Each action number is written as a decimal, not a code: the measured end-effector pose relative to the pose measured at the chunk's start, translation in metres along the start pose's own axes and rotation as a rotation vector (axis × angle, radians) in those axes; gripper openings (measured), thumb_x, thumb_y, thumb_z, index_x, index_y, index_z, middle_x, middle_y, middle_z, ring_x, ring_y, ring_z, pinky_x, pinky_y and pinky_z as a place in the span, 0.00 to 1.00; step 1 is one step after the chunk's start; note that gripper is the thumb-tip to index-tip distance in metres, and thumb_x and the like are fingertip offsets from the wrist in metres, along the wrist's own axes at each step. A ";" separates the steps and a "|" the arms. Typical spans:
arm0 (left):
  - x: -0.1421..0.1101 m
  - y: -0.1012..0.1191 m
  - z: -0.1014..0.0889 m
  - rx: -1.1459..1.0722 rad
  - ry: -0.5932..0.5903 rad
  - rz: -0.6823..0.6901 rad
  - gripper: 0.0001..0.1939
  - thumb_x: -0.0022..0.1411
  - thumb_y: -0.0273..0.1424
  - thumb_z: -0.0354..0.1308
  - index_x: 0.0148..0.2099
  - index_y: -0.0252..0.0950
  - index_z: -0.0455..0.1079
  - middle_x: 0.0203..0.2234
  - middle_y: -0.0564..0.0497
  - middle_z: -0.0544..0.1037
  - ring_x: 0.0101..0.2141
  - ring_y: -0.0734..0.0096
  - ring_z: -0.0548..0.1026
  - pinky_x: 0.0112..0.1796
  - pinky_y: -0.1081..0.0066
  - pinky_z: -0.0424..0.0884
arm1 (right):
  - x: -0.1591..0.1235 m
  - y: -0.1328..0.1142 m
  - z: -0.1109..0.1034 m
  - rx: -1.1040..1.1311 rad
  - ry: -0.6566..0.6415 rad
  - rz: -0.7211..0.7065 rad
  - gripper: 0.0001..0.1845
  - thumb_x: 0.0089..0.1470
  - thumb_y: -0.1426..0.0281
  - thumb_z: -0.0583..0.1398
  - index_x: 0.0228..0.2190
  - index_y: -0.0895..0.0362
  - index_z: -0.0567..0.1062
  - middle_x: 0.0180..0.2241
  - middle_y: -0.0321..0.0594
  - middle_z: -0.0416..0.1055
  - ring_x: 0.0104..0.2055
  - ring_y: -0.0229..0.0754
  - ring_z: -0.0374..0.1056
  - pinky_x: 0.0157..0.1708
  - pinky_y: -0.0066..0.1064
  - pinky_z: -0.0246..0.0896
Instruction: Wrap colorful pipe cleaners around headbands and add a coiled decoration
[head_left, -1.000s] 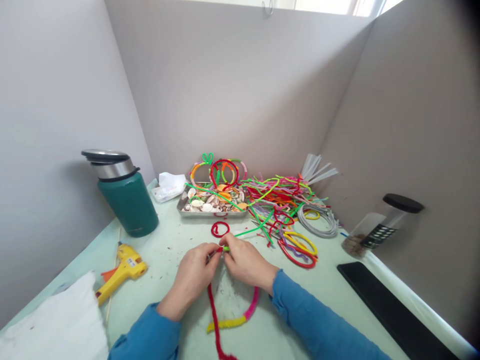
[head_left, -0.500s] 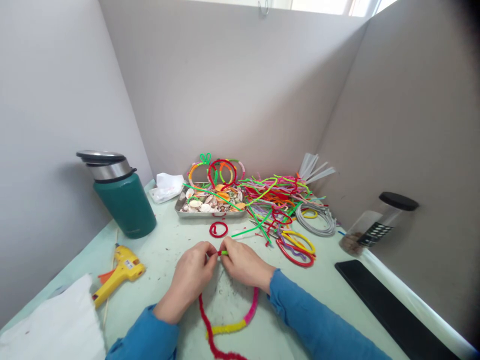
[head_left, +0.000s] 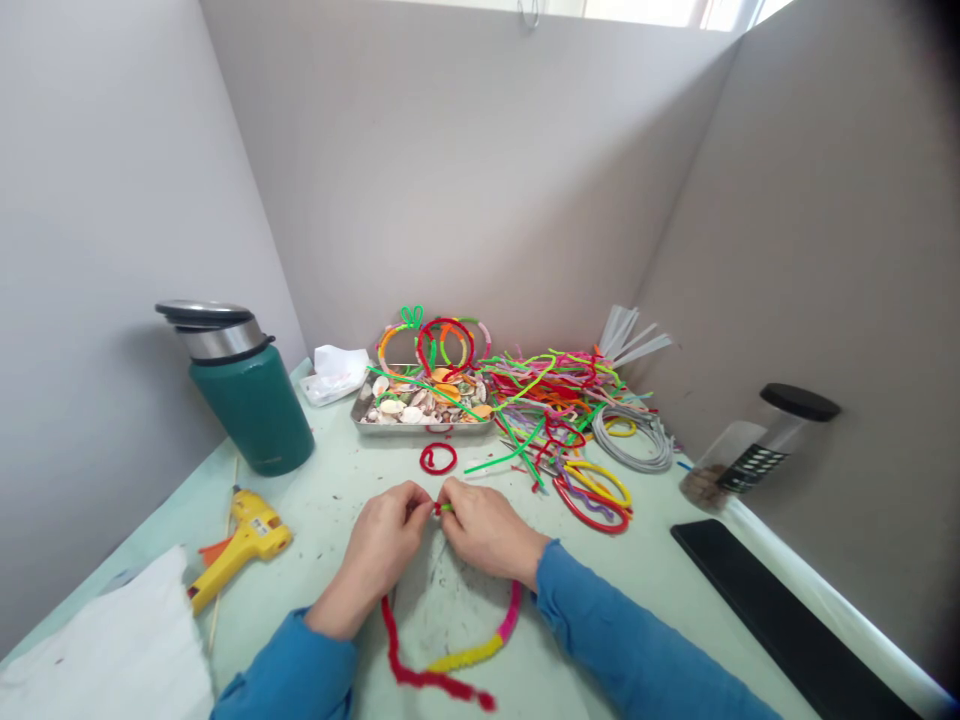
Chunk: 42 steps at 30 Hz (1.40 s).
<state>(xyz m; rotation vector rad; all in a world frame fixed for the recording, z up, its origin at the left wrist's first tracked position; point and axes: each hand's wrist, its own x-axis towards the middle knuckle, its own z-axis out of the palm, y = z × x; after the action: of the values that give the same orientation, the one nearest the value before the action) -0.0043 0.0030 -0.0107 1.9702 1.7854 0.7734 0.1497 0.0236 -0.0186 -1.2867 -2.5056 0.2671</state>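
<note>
My left hand point(head_left: 390, 525) pinches a red pipe cleaner point(head_left: 405, 668), whose long fuzzy tail hangs below the palm and bends right across the table. Fingertip to fingertip with it, my right hand point(head_left: 484, 525) is closed on a ring wrapped in coloured pipe cleaner point(head_left: 476, 652). Pink and yellow stretches of this ring curve below my right wrist, and a short green bit shows at the fingertips. A little red lies at the green end between both hands. The rest of the ring is hidden by my hands. A small red coil point(head_left: 438, 459) lies just beyond them.
Behind the hands stands a metal tray point(head_left: 420, 429) of seashells with wrapped rings above it. A heap of pipe cleaners point(head_left: 555, 385) spreads right. A yellow glue gun point(head_left: 251, 535) and green bottle point(head_left: 251, 415) stand left; a jar point(head_left: 757, 450) and black strip point(head_left: 780, 610) are right.
The red pipe cleaner's tail has swung left and its loose end has come up into view. Both hands stay nearly in place, fingertips still together.
</note>
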 end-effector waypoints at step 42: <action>-0.007 0.005 -0.001 0.050 0.059 0.233 0.08 0.59 0.31 0.49 0.30 0.38 0.67 0.31 0.50 0.72 0.32 0.69 0.70 0.34 0.72 0.62 | 0.004 0.004 -0.001 0.318 0.061 0.011 0.06 0.53 0.75 0.50 0.32 0.59 0.67 0.29 0.40 0.70 0.32 0.37 0.63 0.30 0.26 0.51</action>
<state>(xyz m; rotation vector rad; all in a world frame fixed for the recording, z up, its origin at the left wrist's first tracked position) -0.0012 -0.0045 -0.0083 2.2382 1.6400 0.8755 0.1513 0.0295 -0.0181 -1.1605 -2.2896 0.5930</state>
